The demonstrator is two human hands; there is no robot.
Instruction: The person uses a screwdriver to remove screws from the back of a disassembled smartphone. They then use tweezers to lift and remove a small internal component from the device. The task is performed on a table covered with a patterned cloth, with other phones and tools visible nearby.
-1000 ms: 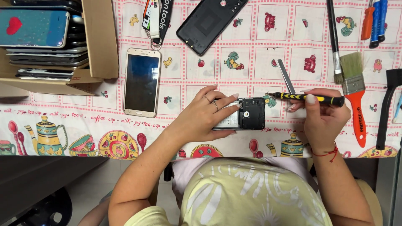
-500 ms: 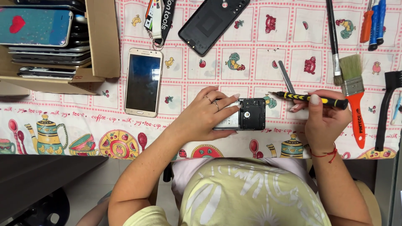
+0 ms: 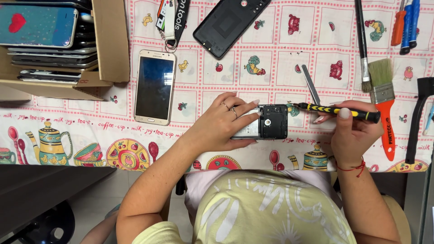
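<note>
Fingers: L hand (image 3: 221, 124) fingers (image 3: 242, 100) spread and pressed over the opened phone (image 3: 269, 122), pinning it flat; R hand (image 3: 350, 131) fingers (image 3: 344, 113) pinched round the screwdriver (image 3: 337, 110) handle, thumb on top.
Phone: back off, dark inner frame up, lying on the surface (image 3: 253, 81) just at the near edge, between both hands.
Driver: yellow-black handle, lying nearly level, tip touching or just at the phone's right top corner; can't tell if it's seated in a screw.
Beside: metal pry tool (image 3: 311, 83) just above the driver; orange-handled brush (image 3: 384, 104) right of R hand; thin dark brush (image 3: 361, 45) next to it.
Further off: black back cover (image 3: 230, 25) up top; white-gold phone (image 3: 155, 86) screen up, left of L hand; cardboard box (image 3: 108, 40) with stacked phones far left; lanyard (image 3: 169, 20) w/ key ring; more drivers (image 3: 404, 22) top right; black tool (image 3: 418, 117) at far right edge.
Risk 1: driver held so flat, tip could cam out and skid over the board, my guess, scratching parts.
Risk 2: phone sits close to the surface edge; a hard push from the right could slide it if L hand eases.
Risk 3: tiny screw, once free, could roll off into the busy print and get lost.
</note>
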